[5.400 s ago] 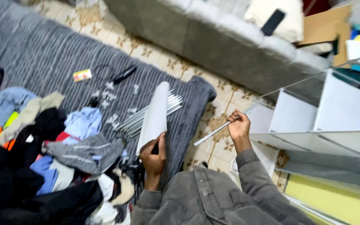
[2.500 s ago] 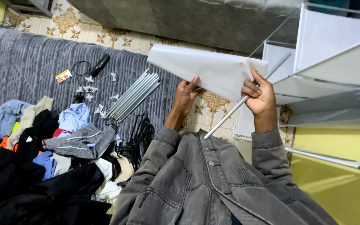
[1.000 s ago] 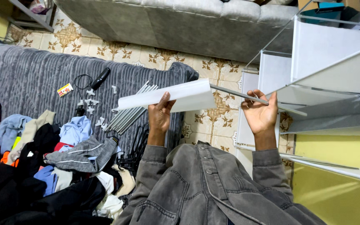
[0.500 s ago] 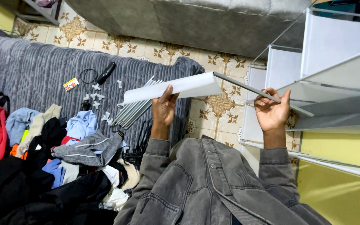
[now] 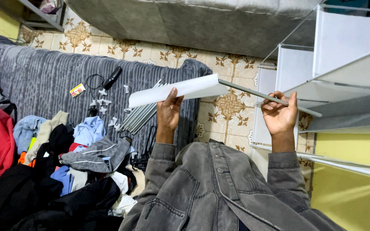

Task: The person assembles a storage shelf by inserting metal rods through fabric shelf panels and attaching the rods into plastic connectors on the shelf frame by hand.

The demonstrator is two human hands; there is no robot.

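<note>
The biggest thing in my view is the white fabric shelf unit [image 5: 347, 64] filling the right of the frame. I judge it the main hazard, since the free end of the grey rod [image 5: 270, 99] reaches right up against its panels and could snag or knock the frame out of true if it swings. Next is the grey ribbed blanket [image 5: 35, 81] across the left, with a heap of clothes [image 5: 65, 171] at lower left. If the panel slips, I expect it would drop among them or onto the tiled floor [image 5: 223, 119].

The white panel [image 5: 178, 90] sits in the centre, lying nearly flat and tilted slightly, with the rod running out of its right edge. My left hand [image 5: 168, 113] is under the panel's lower edge, fingers closed up on it from below. My right hand [image 5: 280, 115] is well apart to the right, fingers curled around the rod. With the two grips that far apart, the rod could slide out of the panel.

Smaller still, a bundle of spare rods [image 5: 140, 117] lies on the blanket just left of my left hand, with small white connectors [image 5: 103, 105] scattered beside it.
</note>
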